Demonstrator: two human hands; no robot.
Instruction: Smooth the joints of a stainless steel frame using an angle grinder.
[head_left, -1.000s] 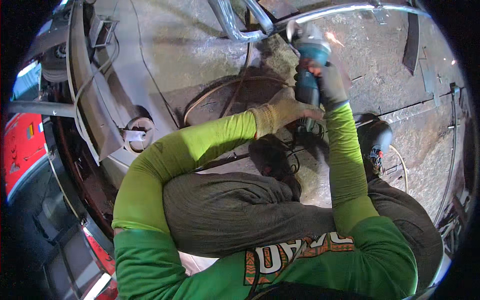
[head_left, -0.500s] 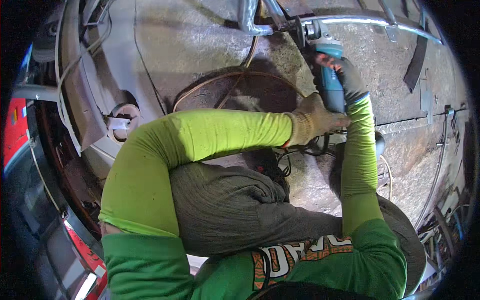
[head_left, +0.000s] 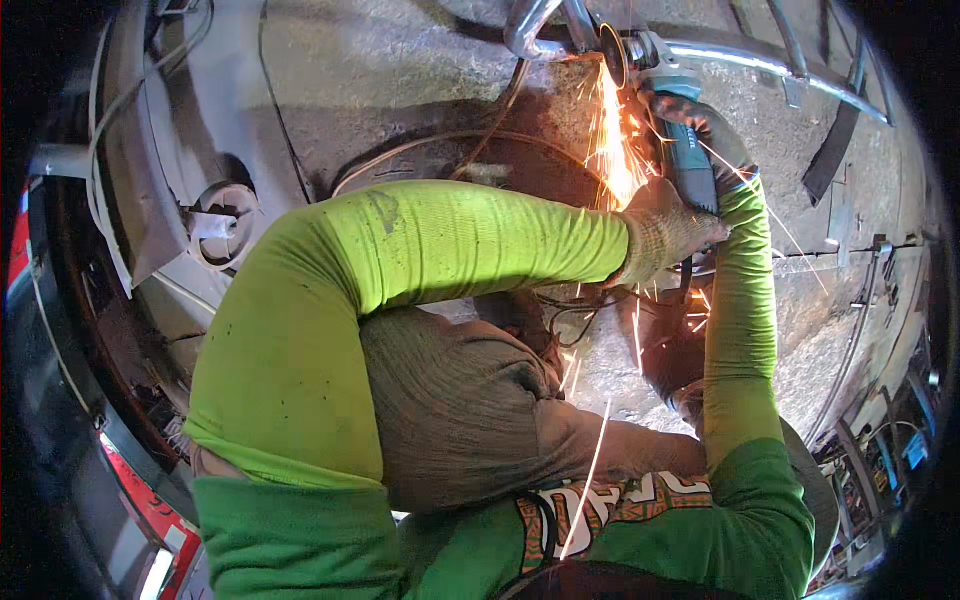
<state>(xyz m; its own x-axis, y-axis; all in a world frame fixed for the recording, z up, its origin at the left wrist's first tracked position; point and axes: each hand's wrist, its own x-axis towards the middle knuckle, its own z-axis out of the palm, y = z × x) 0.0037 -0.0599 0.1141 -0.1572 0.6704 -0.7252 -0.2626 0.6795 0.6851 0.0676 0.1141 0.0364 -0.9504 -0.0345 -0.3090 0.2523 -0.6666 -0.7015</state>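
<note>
A teal angle grinder (head_left: 688,160) is held in both gloved hands at the upper right. My right hand (head_left: 718,140), in a dark glove, wraps round its body just behind the gear head. Closed about the rear end of the body is my left hand (head_left: 668,232), in a beige knit glove. The grinder's disc (head_left: 613,57) stands on edge against the bent metal tubing (head_left: 572,45), and orange sparks (head_left: 615,150) stream down from it toward my left glove and legs. The exact contact point is lost in glare.
A long shiny tube (head_left: 760,58) runs right from the grinder head. Cables loop over the floor (head_left: 480,90) near my legs. A pale ring-shaped part (head_left: 222,228) lies at left; a dark flat strip (head_left: 832,150) lies at right. Tangled metal scraps (head_left: 890,450) fill the lower right.
Sparks now pour from the disc, where none flew before. Both hands and the grinder appear slightly farther right, and the disc now touches the tubing.
</note>
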